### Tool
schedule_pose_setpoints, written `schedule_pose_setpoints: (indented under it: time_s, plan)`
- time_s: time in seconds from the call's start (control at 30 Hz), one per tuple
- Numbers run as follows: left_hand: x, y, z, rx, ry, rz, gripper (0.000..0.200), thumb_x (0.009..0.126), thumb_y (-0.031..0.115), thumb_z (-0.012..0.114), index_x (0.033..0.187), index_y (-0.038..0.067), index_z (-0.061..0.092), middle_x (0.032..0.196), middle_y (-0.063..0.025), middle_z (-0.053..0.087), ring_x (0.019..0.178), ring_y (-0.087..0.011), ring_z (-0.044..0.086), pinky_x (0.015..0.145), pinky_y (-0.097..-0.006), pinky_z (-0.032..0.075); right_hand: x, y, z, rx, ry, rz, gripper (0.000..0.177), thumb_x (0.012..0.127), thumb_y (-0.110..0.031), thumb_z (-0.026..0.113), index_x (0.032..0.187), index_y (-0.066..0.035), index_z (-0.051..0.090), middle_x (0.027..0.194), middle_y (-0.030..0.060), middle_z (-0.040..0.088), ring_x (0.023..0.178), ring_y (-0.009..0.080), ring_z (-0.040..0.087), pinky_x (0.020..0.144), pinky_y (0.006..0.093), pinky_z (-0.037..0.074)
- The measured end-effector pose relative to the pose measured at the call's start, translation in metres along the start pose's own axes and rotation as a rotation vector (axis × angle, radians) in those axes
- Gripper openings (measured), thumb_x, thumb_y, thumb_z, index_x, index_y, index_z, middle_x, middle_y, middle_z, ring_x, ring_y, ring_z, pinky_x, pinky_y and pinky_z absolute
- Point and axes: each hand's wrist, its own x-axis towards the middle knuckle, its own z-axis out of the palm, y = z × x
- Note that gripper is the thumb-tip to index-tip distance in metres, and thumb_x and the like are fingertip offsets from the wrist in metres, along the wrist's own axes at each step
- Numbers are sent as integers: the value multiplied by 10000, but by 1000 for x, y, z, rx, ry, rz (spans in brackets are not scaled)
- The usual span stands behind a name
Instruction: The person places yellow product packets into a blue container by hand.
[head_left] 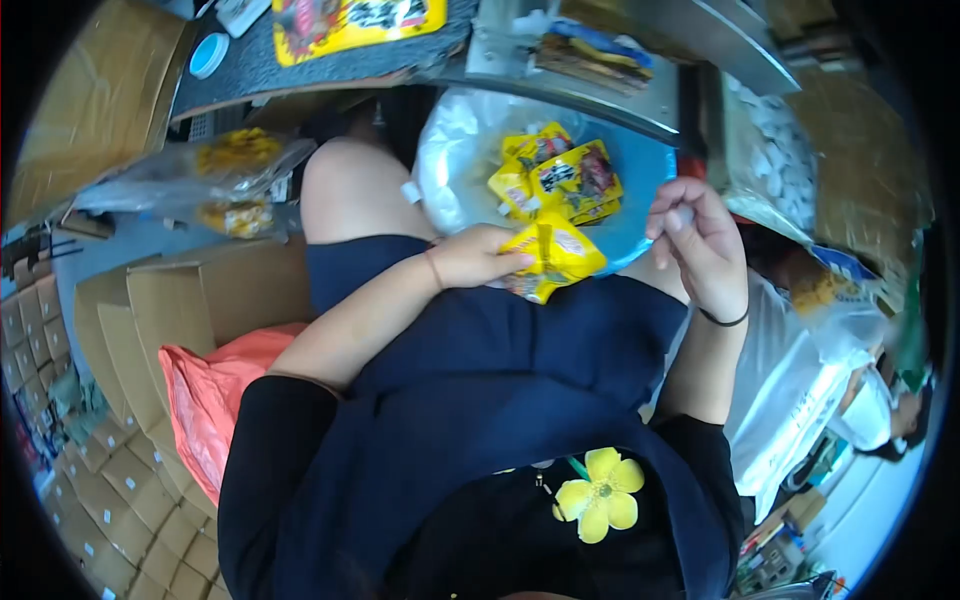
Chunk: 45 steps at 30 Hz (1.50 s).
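Observation:
My left hand (478, 257) grips a yellow printed packet (552, 254) over my lap, thumb on top of it. The packet's back seam faces up. Just beyond it, several similar yellow packets (578, 180) lie in a blue tub (648, 160) lined with a clear plastic bag (455, 140). To the right of the tub, my right hand (700, 240) is raised, its fingers curled in toward the thumb. Whatever may be between those fingertips is too small to make out.
A dark-topped bench (350, 65) ahead carries a large yellow pouch (360, 25) and a blue-white lid (209, 56). Metal machine parts (700, 40) overhang the tub. Open cardboard boxes (160, 310) and a red bag (215, 390) stand left; white plastic bags (790, 370) are right.

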Motion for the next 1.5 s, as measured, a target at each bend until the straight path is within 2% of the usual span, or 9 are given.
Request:
schedule_pose_setpoints:
  time_s: [0.2, 0.27, 0.4, 0.53, 0.7, 0.93, 1.07, 1.27, 1.5]
  plan:
    - [-19, 36, -1, 464, 117, 376, 222, 987, 253, 608, 1026, 54, 697, 896, -129, 696, 848, -323, 677, 759, -396, 531, 34, 65, 7, -282, -131, 222, 143, 993, -31, 582, 1118, -3, 647, 994, 64, 657, 872, 149, 631, 771, 277, 506]
    - [-31, 48, 0, 456, 77, 430, 192, 968, 228, 620, 1027, 64, 701, 906, -117, 700, 852, -330, 674, 770, -408, 534, 67, 92, 28, -679, -317, -336, 202, 963, -64, 622, 1157, -16, 651, 999, 106, 668, 888, 242, 652, 789, 340, 510]
    - [-55, 91, -5, 439, 40, 716, 156, 924, 185, 624, 1011, 68, 682, 960, -102, 697, 878, -314, 678, 762, -423, 534, 108, 119, 117, -809, -376, -489, 236, 918, -118, 619, 1133, -47, 687, 1035, 180, 669, 980, 352, 670, 844, 442, 528]
    - [-84, 129, -10, 547, 31, 693, 257, 789, 110, 699, 1044, 75, 686, 1082, -97, 697, 997, -309, 683, 845, -433, 539, 130, 113, 198, -1394, -641, -229, 229, 918, -106, 558, 1004, -24, 753, 1098, 207, 701, 980, 363, 714, 825, 435, 574]
    - [-109, 159, -19, 521, 160, 606, 310, 798, 258, 778, 1017, 50, 708, 1128, -119, 729, 1129, -327, 685, 986, -441, 525, 127, 155, 214, -1279, -420, -214, 228, 923, -152, 547, 998, -55, 739, 1036, 194, 708, 965, 347, 720, 765, 441, 577]
    - [-97, 148, -10, 62, 702, 237, 174, 990, 100, 616, 1034, -44, 704, 867, -76, 716, 770, -139, 664, 703, -284, 520, 108, 113, 131, -648, -460, -229, 305, 844, -294, 701, 1054, -76, 662, 1018, 154, 682, 918, 352, 678, 813, 427, 534]
    - [-85, 141, -21, 190, 588, 177, 186, 946, 168, 721, 930, -18, 718, 749, -62, 674, 649, -101, 570, 606, -272, 458, 65, 37, 32, -236, -172, -176, 401, 821, -146, 834, 1128, -39, 600, 984, 17, 626, 919, 100, 603, 801, 266, 504]
    - [-46, 148, -4, 180, 435, 172, 227, 936, 217, 749, 940, -8, 723, 735, -95, 660, 632, -112, 557, 601, -284, 454, 13, -49, 27, -197, 17, -537, 391, 814, -97, 824, 1103, -39, 568, 1036, 31, 637, 896, 88, 567, 782, 242, 445]
    - [-40, 152, 1, 146, 330, 159, 246, 967, 221, 717, 1003, -23, 726, 824, -96, 720, 710, -120, 642, 671, -284, 511, 19, -40, 20, -35, -72, -298, 168, 971, -160, 689, 1039, -11, 656, 1036, 71, 684, 938, 119, 618, 837, 276, 502]
